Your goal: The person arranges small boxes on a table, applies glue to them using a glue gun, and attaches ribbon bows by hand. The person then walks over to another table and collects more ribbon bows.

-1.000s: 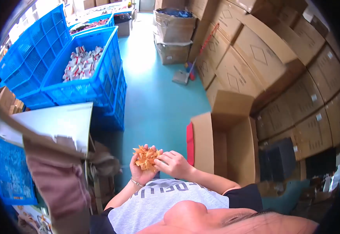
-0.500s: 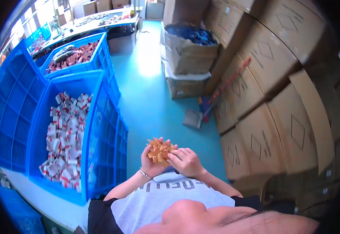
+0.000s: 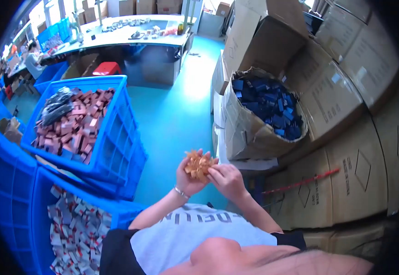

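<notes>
In front of my chest, my left hand (image 3: 189,182) cups a spiky bunch of orange pieces (image 3: 198,166) that looks like folded ribbon or paper; its exact kind is unclear. A metal bracelet circles that wrist. My right hand (image 3: 229,180) reaches in from the right, its fingertips pinched together at the bunch's edge. Whether those fingertips grip a single piece is too small to see.
Blue crates at left hold pinkish-brown blocks (image 3: 78,120) and white-and-red pieces (image 3: 78,229). An open carton (image 3: 240,123) of dark blue pieces stands ahead right, beside stacked cartons (image 3: 360,169). A long table (image 3: 117,36) and red stool (image 3: 106,68) are farther off. A person (image 3: 33,62) sits far left.
My view has moved forward along the floor, bringing the pinkish-brown crate and the blue-filled carton closer. Both hands still hold the orange bunch before my chest.
</notes>
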The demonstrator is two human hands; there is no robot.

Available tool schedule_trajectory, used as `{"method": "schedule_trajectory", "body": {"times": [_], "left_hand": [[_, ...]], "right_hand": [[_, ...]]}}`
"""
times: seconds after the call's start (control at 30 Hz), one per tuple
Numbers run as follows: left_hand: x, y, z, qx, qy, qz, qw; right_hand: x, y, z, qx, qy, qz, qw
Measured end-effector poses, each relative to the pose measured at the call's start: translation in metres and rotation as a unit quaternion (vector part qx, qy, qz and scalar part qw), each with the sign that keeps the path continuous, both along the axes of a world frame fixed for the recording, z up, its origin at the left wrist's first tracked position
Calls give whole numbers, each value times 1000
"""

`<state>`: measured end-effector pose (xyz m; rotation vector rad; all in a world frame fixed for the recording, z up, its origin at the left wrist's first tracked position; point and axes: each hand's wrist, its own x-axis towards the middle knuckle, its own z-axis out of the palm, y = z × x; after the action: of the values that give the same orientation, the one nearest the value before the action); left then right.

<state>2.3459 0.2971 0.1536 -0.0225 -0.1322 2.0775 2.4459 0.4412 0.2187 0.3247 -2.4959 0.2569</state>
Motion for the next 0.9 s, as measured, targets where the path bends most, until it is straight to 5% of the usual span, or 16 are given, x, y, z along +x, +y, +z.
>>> {"method": "schedule_trajectory", "body": {"times": [0.2,0.43,0.67,0.9], "left_hand": [[-231,112,31,13,-17,-62,998],[-522,189,15,32,-23,4,999],[-787,163,44,20,-25,180,983],[-1030,101,5,6,-47,246,968]], "right_hand": [[-215,103,32,-25,-19,-51,998],[-527,198,6,8,2,42,999],[-849,198,30,-5,-10,227,974],[-1120,142,-2,10,-8,283,959]]}}
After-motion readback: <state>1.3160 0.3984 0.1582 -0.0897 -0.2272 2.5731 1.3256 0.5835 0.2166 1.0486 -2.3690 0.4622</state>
